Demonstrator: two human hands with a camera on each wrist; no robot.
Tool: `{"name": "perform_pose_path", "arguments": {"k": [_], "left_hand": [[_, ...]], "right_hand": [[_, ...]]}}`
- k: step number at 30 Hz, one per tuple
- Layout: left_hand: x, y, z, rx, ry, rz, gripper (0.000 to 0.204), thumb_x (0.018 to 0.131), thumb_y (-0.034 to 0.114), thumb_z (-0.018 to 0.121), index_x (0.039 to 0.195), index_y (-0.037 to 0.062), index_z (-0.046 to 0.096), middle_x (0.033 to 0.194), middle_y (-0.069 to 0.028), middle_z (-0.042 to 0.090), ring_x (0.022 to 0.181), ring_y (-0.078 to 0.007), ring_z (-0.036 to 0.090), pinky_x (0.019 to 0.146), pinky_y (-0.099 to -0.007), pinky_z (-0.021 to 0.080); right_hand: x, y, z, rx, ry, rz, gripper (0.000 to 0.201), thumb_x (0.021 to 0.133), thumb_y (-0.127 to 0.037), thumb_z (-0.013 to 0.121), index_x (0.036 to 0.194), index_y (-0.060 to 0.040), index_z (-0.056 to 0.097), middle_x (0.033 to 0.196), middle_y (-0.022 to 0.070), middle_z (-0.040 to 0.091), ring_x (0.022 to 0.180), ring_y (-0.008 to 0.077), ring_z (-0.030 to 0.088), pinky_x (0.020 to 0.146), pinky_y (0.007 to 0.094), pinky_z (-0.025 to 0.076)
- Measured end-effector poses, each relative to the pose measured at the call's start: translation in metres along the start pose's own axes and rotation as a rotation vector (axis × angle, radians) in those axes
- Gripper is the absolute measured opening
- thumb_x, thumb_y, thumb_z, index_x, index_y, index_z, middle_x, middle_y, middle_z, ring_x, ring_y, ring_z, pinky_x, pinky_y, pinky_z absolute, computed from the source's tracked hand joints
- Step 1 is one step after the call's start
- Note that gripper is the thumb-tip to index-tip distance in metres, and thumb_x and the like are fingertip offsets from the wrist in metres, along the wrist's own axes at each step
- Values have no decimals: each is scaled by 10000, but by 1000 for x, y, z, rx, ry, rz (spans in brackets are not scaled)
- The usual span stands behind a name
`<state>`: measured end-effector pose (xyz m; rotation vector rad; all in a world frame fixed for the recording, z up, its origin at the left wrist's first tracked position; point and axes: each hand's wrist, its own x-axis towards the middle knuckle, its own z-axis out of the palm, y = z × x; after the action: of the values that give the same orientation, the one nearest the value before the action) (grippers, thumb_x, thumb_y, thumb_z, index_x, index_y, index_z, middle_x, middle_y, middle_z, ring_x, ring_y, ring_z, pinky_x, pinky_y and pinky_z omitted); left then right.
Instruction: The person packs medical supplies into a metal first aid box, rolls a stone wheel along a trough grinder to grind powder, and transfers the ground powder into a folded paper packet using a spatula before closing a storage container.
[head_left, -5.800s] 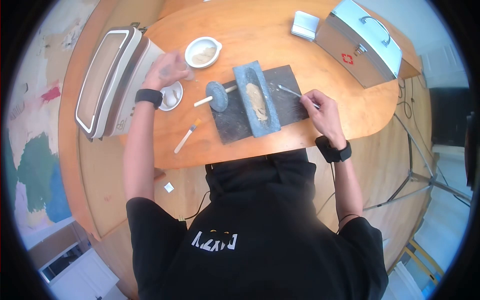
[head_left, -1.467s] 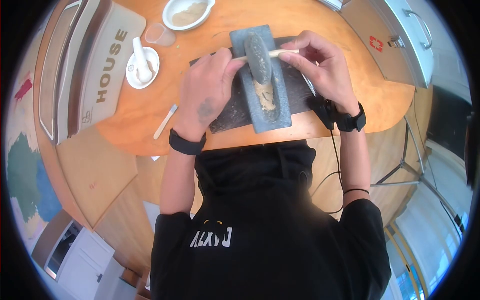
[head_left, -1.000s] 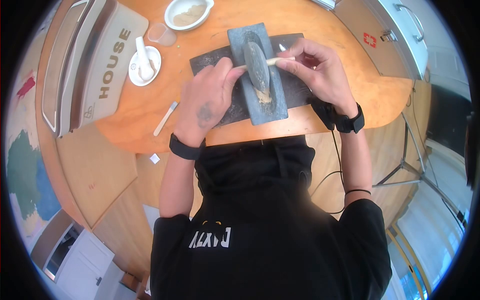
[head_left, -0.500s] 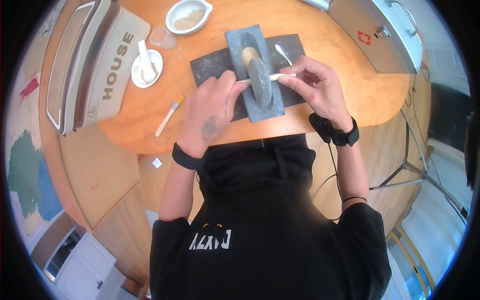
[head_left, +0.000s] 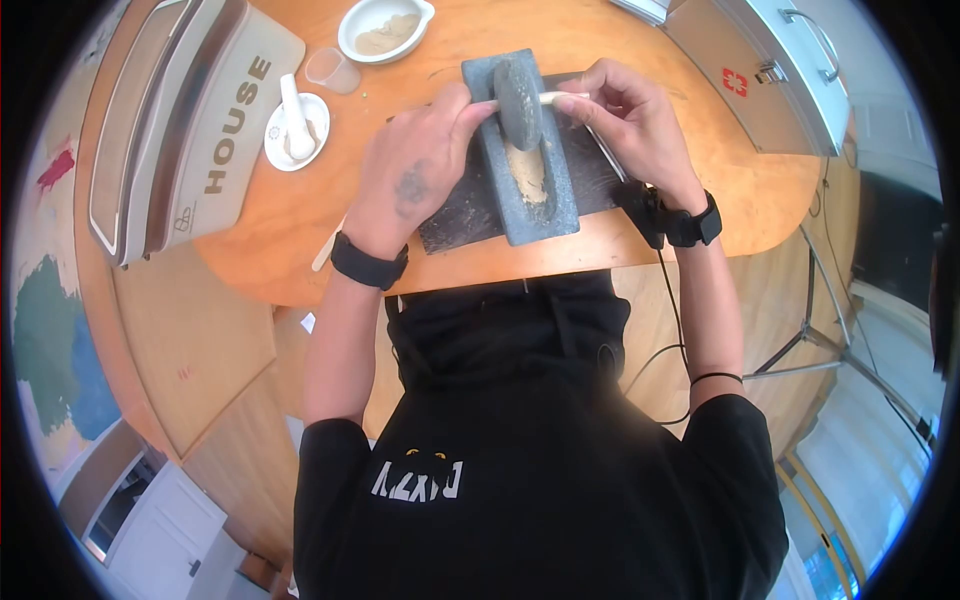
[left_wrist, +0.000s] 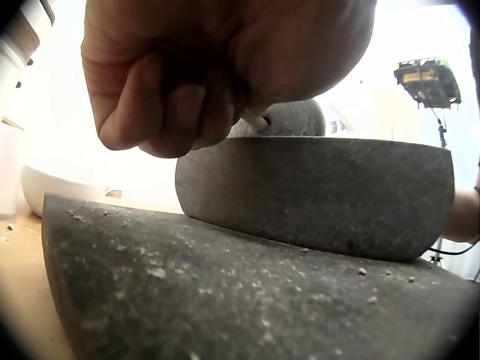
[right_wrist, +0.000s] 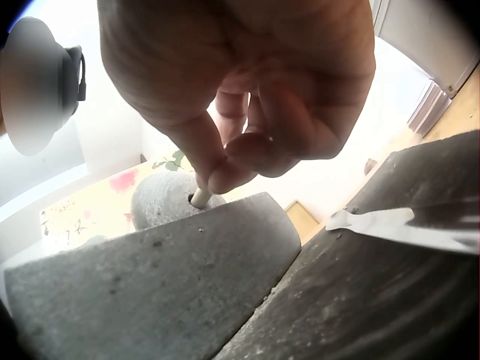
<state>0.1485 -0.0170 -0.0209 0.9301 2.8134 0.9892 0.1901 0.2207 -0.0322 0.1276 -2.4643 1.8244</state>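
A grey stone grinding wheel (head_left: 519, 100) stands on edge in the far half of a narrow stone trough (head_left: 563, 205). Tan powder (head_left: 527, 178) lies along the trough's near half. Through the wheel runs a pale wooden axle (right_wrist: 201, 197). My left hand (head_left: 415, 170) grips its left end, fingers curled in the left wrist view. Thumb and fingertips of my right hand (head_left: 635, 125) pinch the other end. Beneath the trough is a dark slab (left_wrist: 225, 285), dusted with crumbs. On its right side lies a metal spatula (right_wrist: 405, 227), partly hidden under my right hand in the head view.
At left are a small white mortar (head_left: 281, 154) with its pestle (head_left: 294, 118), a clear cup (head_left: 333, 70) and a white bowl (head_left: 385, 54) of powder. A beige HOUSE case (head_left: 220, 130) stands beyond. A brush handle (head_left: 325, 250) shows by my left wrist. A metal case (head_left: 750, 80) stands right.
The wheel rolled toward me, then back to the trough's far end, both hands moving with it. Earliest, the wheel lay on the slab, my right hand held the spatula and my left was by the cup.
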Motion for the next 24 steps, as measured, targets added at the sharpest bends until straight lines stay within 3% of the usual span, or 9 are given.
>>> {"name": "perform_pose_path", "arguments": {"k": [13, 20, 22, 24], "left_hand": [[-43, 30, -4, -100, -113, -79, 334, 1038, 341, 463, 889, 43, 488, 686, -222, 516, 675, -452, 543, 540, -475, 378], [-21, 9, -1, -102, -85, -51, 292, 1013, 311, 516, 873, 55, 502, 687, -200, 585, 679, -418, 594, 537, -487, 420], [-13, 1, 0, -118, -72, -37, 291, 1017, 309, 509, 878, 54, 510, 690, -201, 585, 679, -419, 595, 539, -486, 420], [-5, -3, -3, -85, -63, -26, 308, 1028, 326, 482, 892, 53, 525, 689, -197, 593, 683, -420, 596, 542, -487, 422]], "right_hand": [[-51, -18, 3, 66, -13, 65, 138, 889, -104, 735, 839, -19, 638, 722, -21, 636, 596, 26, 450, 549, 214, 393], [-21, -13, 3, -21, -16, 39, 149, 883, -149, 748, 852, -35, 657, 637, -35, 564, 565, 41, 446, 534, 227, 378], [-11, -15, 0, -55, -93, 84, 107, 923, -91, 700, 906, -6, 636, 834, 0, 659, 698, 40, 549, 636, 201, 461], [-1, -14, -1, -40, -102, 100, 106, 925, -92, 698, 912, -6, 636, 835, -1, 660, 697, 40, 548, 637, 199, 459]]}}
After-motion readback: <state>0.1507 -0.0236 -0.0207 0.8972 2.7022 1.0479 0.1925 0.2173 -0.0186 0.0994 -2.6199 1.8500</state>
